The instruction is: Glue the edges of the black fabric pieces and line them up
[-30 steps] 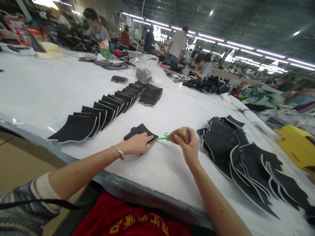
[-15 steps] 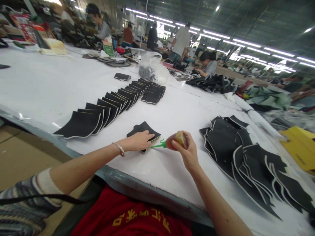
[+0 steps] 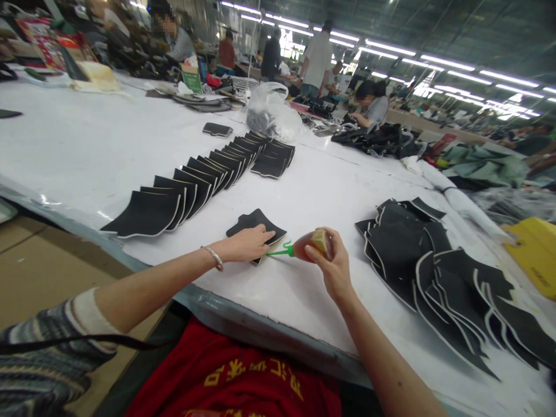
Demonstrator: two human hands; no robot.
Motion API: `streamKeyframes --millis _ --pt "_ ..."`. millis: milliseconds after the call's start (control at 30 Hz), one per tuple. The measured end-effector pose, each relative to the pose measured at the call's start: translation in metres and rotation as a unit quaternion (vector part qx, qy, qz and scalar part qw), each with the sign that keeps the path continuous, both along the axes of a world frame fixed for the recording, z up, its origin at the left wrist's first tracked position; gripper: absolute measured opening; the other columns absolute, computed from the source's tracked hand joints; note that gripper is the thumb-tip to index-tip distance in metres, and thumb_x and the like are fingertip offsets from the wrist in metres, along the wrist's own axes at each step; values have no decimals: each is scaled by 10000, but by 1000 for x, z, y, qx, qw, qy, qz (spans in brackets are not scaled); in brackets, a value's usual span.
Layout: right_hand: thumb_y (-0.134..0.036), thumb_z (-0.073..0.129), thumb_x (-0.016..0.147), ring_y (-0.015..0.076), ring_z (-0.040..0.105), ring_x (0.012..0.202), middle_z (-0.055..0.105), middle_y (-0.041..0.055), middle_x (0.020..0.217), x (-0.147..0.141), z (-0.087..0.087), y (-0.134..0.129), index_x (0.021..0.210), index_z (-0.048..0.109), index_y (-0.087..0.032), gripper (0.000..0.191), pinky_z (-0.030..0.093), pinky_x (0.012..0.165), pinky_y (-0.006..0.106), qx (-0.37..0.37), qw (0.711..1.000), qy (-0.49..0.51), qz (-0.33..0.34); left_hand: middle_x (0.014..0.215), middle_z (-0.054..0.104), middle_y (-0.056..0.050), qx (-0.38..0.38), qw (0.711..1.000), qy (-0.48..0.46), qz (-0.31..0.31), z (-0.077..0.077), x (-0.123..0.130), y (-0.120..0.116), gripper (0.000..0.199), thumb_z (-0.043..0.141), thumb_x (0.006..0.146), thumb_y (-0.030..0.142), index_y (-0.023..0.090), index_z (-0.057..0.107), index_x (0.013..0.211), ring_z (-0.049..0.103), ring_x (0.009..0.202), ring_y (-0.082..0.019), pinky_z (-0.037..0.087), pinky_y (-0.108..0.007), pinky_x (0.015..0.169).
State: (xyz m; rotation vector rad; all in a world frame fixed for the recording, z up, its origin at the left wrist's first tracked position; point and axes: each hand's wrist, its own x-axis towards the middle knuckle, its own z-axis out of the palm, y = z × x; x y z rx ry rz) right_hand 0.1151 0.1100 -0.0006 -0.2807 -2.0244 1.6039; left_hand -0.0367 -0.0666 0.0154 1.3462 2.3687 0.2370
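Note:
My left hand (image 3: 247, 243) presses on a black piece (image 3: 256, 221) with a pale edge, lying near the front of the white table. Its fingers are partly bent at the piece's right edge; whether they pinch it is unclear. My right hand (image 3: 333, 263) is wrapped round a squeeze bottle (image 3: 313, 245) of amber liquid. The bottle lies nearly level, and its green nozzle (image 3: 281, 251) points left, its tip close to the piece's edge by my left fingers. Beyond my left hand runs a fanned row of black pieces (image 3: 191, 185).
A heap of black pieces (image 3: 399, 249) spreads over the right of the white table (image 3: 321, 185). A clear plastic bag (image 3: 273, 113) stands behind the row. A yellow box (image 3: 534, 252) is at the far right. Several people are at work in the background.
The view has shifted slightly, so the things on the table appear a little higher and further right. Both hands keep nearly the same place at the black piece, the bottle still held.

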Motion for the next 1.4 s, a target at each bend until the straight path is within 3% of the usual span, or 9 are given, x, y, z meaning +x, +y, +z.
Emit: streamKeyframes --millis 233,367,533,633,767,1000,1200,1300,1400 --pt "-378 794 752 214 570 925 605 -3 1023 1 -4 4 1146 568 -258 470 443 882 351 -9 999 -12 42 1097 549 -119 5 1000 10 -13 -5 -2 0 482 347 942 260 123 454 1391 585 940 -245 438 -327 839" --pt "-394 797 747 222 560 933 597 4 1023 1 -3 7 1140 569 -253 475 436 884 360 10 1000 -4 16 1103 551 -128 -2 1000 15 -13 0 1 0 504 331 946 243 103 422 1422 587 911 -238 442 -329 825" --pt "-400 797 747 228 559 948 592 10 1053 3 -6 6 1165 554 -263 502 440 892 374 -11 998 -19 62 1136 561 -136 -11 999 29 -26 4 4 0 486 332 953 244 104 454 1402 589 950 -241 437 -317 825" --pt "-398 791 751 228 556 950 590 13 1046 -3 -6 19 1143 563 -251 477 430 910 384 17 1000 -5 24 1161 564 -144 -7 998 41 -44 2 3 0 456 326 953 228 102 505 1353 569 1024 -257 435 -316 836" --pt "-417 796 728 235 549 967 579 22 1061 -10 -3 32 1128 565 -239 495 428 929 398 57 997 30 -38 1160 572 -153 -4 998 46 -42 -3 2 0 486 333 939 206 92 457 1395 561 1026 -258 445 -312 812" --pt "-415 788 741 224 559 927 584 17 1042 -2 -2 21 1158 554 -249 506 456 872 366 37 998 -12 40 1132 568 -151 2 998 42 -49 -9 -2 -1 517 315 937 218 69 414 1423 557 1002 -254 439 -320 829" --pt "-406 791 733 224 551 972 580 16 1070 -10 -6 34 1135 565 -244 489 430 925 373 63 996 36 -54 1122 570 -140 5 998 36 -43 -9 -3 0 522 338 930 214 102 427 1432 575 984 -245 433 -314 845" --pt "-398 789 745 223 566 956 600 18 1057 -5 -10 27 1153 573 -245 487 448 918 376 30 999 9 -12 1139 557 -143 4 999 25 -30 -8 -3 0 548 326 927 221 91 402 1454 582 963 -238 435 -326 866" --pt "-377 813 724 209 590 910 629 9 997 -4 -13 19 1128 597 -241 479 503 854 353 -61 998 -5 22 1164 547 -143 -2 1000 14 -21 -8 -4 1 561 324 932 246 91 382 1468 587 958 -234 437 -324 871"
